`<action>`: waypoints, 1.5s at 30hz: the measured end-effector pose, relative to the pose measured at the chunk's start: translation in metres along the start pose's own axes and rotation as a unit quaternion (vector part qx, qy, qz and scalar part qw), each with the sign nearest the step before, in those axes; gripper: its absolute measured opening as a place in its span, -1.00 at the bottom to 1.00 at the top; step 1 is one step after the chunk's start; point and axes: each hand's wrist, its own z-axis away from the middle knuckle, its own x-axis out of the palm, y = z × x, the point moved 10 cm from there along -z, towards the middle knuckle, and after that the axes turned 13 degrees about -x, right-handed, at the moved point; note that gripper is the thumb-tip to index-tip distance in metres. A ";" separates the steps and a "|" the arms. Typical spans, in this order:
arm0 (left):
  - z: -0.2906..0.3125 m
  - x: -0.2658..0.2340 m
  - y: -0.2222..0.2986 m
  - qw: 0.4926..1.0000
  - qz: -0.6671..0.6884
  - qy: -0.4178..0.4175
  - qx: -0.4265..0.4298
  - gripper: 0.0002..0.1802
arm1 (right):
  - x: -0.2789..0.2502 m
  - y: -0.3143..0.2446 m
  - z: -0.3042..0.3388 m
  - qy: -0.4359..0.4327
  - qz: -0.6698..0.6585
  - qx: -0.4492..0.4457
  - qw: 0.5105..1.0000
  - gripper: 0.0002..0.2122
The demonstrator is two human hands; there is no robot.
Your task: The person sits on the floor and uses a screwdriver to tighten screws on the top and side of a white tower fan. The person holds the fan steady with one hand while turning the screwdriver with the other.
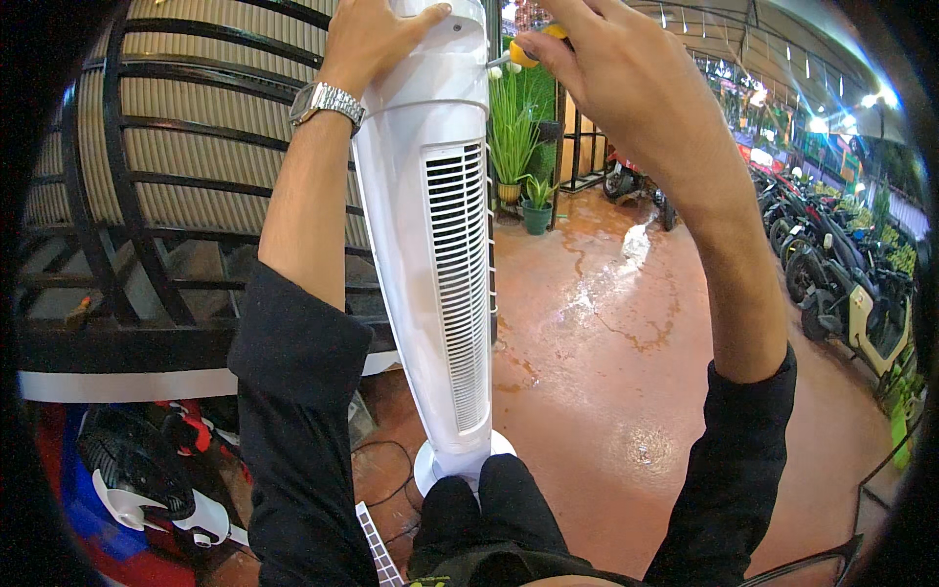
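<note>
Left hand (367,39) grips tower fan (440,254); right hand (616,68) clasps half-hidden yellow screwdriver (523,54).

One white tower fan (440,245) stands mid-frame, with two hands on its top: left hand (367,39), right hand (616,68). One yellow-handled screwdriver (523,51), one wristwatch (328,103), two potted plants (514,137) (upper centre), several scooters (841,264) at right.

Open-fronted repair workshop, semi-outdoor.
Parked scooters (841,284) line the wet red concrete floor (606,372); dismantled fan parts (137,470), metal roof, potted plants (514,137).
</note>
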 end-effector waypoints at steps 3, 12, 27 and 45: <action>0.002 -0.002 -0.003 1.000 -0.009 0.005 -0.002 -0.27 | -0.008 -0.007 0.004 0.066 0.020 0.003 0.998 -0.67; 0.001 -0.004 0.000 1.000 -0.006 0.006 -0.001 -0.26 | 0.004 0.010 0.005 0.035 -0.007 0.050 0.998 -0.65; 0.001 -0.006 0.003 0.999 -0.010 -0.021 -0.024 -0.23 | 0.002 0.023 0.012 0.033 -0.012 0.065 0.997 -0.58; 0.003 -0.004 0.007 0.999 -0.006 -0.023 -0.024 -0.22 | -0.006 0.008 0.000 -0.041 -0.061 0.019 0.997 -0.57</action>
